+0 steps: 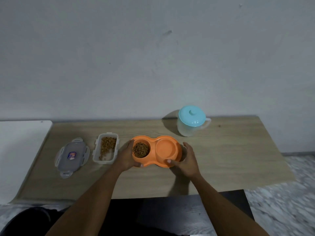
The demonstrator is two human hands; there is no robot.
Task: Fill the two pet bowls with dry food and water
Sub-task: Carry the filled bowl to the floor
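An orange double pet bowl [153,142] sits mid-table. Its left well holds brown dry food [141,149]; its right well [165,148] looks dry and bare. My left hand [126,156] grips the bowl's left end, thumb on the front rim. My right hand [185,160] holds the right end, thumb resting on the front rim. To the left stands an open clear container [105,149] partly filled with kibble. A clear jug with a light blue lid [191,121] stands behind the bowl to the right, its handle pointing right.
The container's clear lid [72,156] lies flat at the far left of the wooden table [230,159]. A white surface [20,150] adjoins the table's left edge. A grey wall rises right behind the table. A dark seat is below the near edge.
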